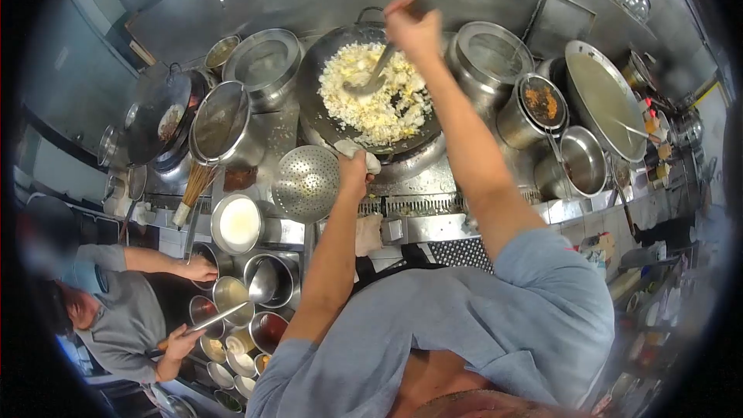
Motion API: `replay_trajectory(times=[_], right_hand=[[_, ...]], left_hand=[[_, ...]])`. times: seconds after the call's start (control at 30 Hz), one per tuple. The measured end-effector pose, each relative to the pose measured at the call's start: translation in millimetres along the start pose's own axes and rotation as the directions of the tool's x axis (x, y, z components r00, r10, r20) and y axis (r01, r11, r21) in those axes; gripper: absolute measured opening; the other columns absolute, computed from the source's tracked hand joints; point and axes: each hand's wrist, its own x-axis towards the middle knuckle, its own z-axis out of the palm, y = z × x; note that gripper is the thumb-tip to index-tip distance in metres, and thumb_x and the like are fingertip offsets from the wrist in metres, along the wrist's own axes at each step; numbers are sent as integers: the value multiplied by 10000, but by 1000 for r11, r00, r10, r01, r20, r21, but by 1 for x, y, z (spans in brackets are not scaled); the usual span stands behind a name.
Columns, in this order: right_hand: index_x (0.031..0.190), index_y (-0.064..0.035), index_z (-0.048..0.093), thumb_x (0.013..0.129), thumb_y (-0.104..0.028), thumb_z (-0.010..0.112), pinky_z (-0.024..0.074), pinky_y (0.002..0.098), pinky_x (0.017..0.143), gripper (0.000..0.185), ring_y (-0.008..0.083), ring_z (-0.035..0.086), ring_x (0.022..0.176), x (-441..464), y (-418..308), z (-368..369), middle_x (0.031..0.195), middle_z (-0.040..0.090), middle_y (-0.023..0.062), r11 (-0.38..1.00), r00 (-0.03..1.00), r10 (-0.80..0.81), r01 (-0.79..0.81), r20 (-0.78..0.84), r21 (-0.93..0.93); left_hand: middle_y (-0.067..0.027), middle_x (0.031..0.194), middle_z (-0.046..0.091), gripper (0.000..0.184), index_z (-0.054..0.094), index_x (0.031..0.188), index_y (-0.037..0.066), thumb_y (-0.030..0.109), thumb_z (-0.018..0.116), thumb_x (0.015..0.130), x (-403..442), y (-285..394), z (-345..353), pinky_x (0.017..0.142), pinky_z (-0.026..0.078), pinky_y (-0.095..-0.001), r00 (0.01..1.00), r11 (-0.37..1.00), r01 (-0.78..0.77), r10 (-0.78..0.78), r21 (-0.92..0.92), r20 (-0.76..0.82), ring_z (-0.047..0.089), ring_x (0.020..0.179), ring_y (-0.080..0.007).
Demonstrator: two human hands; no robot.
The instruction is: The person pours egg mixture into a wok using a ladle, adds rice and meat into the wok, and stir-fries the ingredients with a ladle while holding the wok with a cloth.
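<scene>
Head: right grip [416, 29] on ladle [375, 79]

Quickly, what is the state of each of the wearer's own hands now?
Left hand: closed, holding a pale cloth at the near rim of the wok.
Right hand: closed, holding the ladle.

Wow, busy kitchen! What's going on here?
Someone is at a wok holding white-and-yellow food in small pieces, perhaps rice and egg. Their right hand grips a ladle, its bowl down in the food. Their left hand holds a cloth at the wok's near edge, beside a strainer full of holes. Nearby, a co-worker holds a long-handled tool over some metal bowls.
</scene>
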Motion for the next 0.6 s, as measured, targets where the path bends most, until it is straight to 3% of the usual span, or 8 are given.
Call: replay_trajectory(times=[0.07,0.13,0.23,0.33,0.4,0.47,0.53,0.6], right_hand=[[794,-34,613,765,-83,620,392,279,454,57,113,475,474,14,6,-15,629,546,11,998,998,59,-60,-32,-18],[796,-31,629,764,-91,611,415,283,473,70,106,512,512,35,-14,-35,647,567,9,984,977,165,-172,-132,-41],[792,-48,602,796,-66,596,387,262,427,20,101,482,479,31,-55,-91,620,538,4,994,942,45,-10,-332,104],[781,-50,584,813,-45,575,379,269,410,34,108,479,463,-7,12,-101,619,532,9,979,873,122,-28,-472,201],[815,-37,558,806,-1,547,411,295,403,39,145,469,421,-23,17,-76,588,494,34,939,900,235,-113,-368,323],[824,-31,551,793,18,540,412,310,390,59,149,465,418,-39,3,-43,579,486,42,923,911,245,-114,-333,367],[837,-26,542,788,32,522,409,322,390,79,143,447,412,-42,-1,-31,593,488,46,903,900,261,-101,-349,417],[831,-29,531,783,14,534,378,316,387,65,133,418,411,-16,-1,-44,587,467,44,898,865,310,-130,-394,421]], left_hand=[[-59,821,590,179,513,1011,87,205,540,879,-3,2,4,421,395,-298,999,999,-35,35,-28,5,574,639,-178],[-63,840,594,190,517,1012,87,225,545,884,-9,3,-3,451,410,-293,998,996,35,-31,-78,53,571,668,-184],[-81,868,574,190,504,1010,70,215,533,893,2,5,-5,455,417,-291,978,967,202,-193,-155,75,556,675,-197],[-101,847,563,150,517,954,50,182,526,883,8,8,0,453,422,-304,941,914,339,-325,-223,98,550,644,-207],[-100,831,564,146,510,976,61,175,518,886,22,3,3,445,410,-299,948,933,312,-293,-180,122,549,636,-206],[-79,808,567,136,502,977,76,181,515,893,9,-9,1,432,391,-296,968,943,234,-204,-235,144,551,631,-194],[-55,785,566,123,502,983,93,182,511,898,-33,-5,10,423,371,-280,988,915,152,-132,-373,79,549,613,-175],[-51,780,565,111,504,979,98,176,510,901,-103,32,13,423,368,-270,978,905,208,-185,-370,96,545,601,-167]])
